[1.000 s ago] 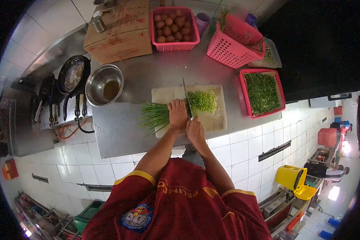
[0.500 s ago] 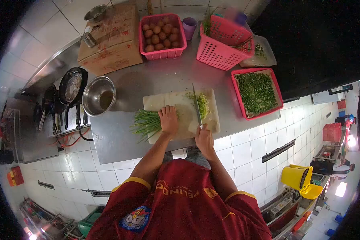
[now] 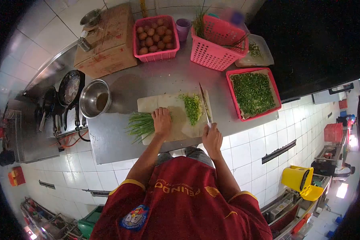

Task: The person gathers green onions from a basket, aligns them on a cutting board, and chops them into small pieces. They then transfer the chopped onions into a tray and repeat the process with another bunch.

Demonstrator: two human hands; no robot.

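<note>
Hands apart on pale rectangular cutting board [image 3: 176, 120], which lies on grey steel countertop [image 3: 148, 84]. Left hand [image 3: 162, 121] pressed flat over bundle of long green onion stalks [image 3: 141, 124]; stalk ends fan out past board edge toward 9 o'clock. Right hand [image 3: 212, 138] closed around handle of long steel-bladed knife [image 3: 205, 106]; blade points toward 12 o'clock, lying at board's right edge. Heap of chopped green onion [image 3: 193, 107] sits just left of blade, between the two hands.

Surroundings, taken from board: red shallow plastic tray of chopped greens [image 3: 252, 93] at 3 o'clock, near. Pink perforated plastic basket [image 3: 216, 44] at 1 o'clock, with green stalks in it. Pink plastic crate of brown round tubers [image 3: 155, 36] at 12 o'clock. Brown cardboard box [image 3: 106, 44] at 11 o'clock. Round steel bowl [image 3: 95, 98] at 9 o'clock, with brownish contents. Black frying pans [image 3: 68, 90] beyond bowl, well apart from board.
</note>
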